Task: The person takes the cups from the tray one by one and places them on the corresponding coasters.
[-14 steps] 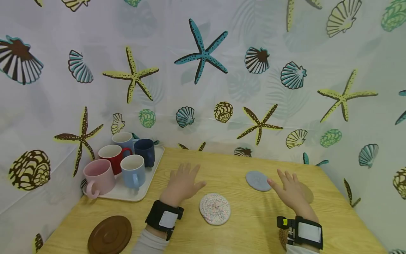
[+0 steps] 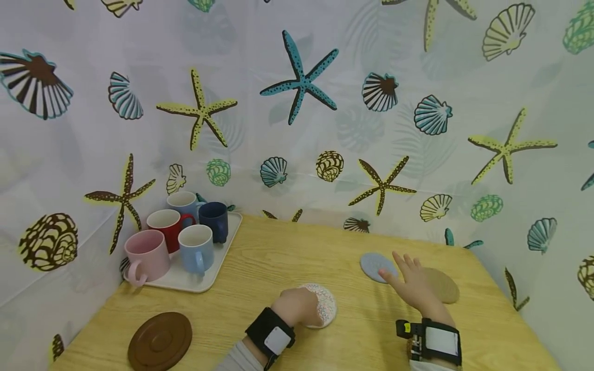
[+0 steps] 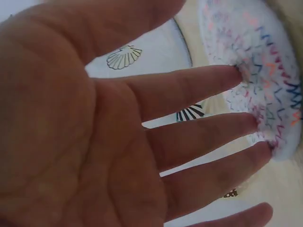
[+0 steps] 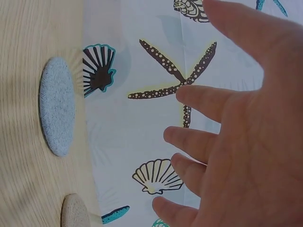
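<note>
My left hand (image 2: 297,306) reaches over the round white coaster with a multicoloured zigzag pattern (image 2: 327,304), covering its left part in the head view. In the left wrist view its fingers are extended, with several fingertips right at the face of the patterned coaster (image 3: 265,80). Spread fingers mark my right hand (image 2: 413,291), held above the table with nothing in it. Nearest to it are a round light-blue coaster (image 2: 373,265) and a round tan coaster (image 2: 444,286), which it partly overlaps in the head view.
A white tray (image 2: 220,265) at the back left carries several mugs: pink (image 2: 148,253), red (image 2: 168,226), dark blue (image 2: 214,219) and two light blue. A round brown coaster (image 2: 160,341) lies front left on the wooden table. A shell-patterned curtain (image 2: 315,129) borders the table.
My left hand has moved right and toward me, from above the table to the patterned coaster. My right hand has shifted slightly left, uncovering more of the tan coaster.
</note>
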A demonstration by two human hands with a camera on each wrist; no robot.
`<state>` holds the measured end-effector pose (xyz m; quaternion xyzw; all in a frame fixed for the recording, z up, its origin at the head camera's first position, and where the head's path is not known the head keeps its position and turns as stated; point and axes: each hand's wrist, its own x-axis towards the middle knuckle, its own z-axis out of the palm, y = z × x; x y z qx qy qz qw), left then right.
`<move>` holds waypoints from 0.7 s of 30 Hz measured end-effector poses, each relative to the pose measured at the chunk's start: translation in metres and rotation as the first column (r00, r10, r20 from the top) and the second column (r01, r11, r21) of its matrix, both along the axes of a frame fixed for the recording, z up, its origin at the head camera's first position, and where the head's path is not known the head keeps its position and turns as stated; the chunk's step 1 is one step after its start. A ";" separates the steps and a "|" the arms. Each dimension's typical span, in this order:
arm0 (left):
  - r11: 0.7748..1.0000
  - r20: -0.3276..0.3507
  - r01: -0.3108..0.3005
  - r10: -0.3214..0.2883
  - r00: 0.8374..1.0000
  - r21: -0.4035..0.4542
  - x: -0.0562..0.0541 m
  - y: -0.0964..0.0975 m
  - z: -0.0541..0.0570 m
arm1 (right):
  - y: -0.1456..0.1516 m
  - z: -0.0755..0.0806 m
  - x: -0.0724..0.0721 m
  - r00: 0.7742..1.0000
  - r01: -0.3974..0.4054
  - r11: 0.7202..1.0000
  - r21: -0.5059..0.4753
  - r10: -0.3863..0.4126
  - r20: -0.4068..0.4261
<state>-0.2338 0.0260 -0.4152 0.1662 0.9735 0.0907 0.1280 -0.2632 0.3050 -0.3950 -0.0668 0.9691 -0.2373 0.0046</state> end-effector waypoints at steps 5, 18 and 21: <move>0.998 -0.061 -0.055 0.054 0.997 -0.021 -0.005 -0.002 -0.007 | -0.004 -0.001 0.000 1.000 -0.001 1.000 -0.002 0.001 -0.001; 0.976 -0.094 -0.182 0.193 0.977 0.116 -0.054 -0.039 -0.024 | -0.007 0.001 0.000 1.000 0.006 1.000 0.007 -0.006 0.027; 0.971 -0.089 -0.198 0.210 0.974 0.133 -0.064 -0.048 -0.024 | -0.006 0.001 0.001 0.999 0.006 1.000 0.011 -0.007 0.033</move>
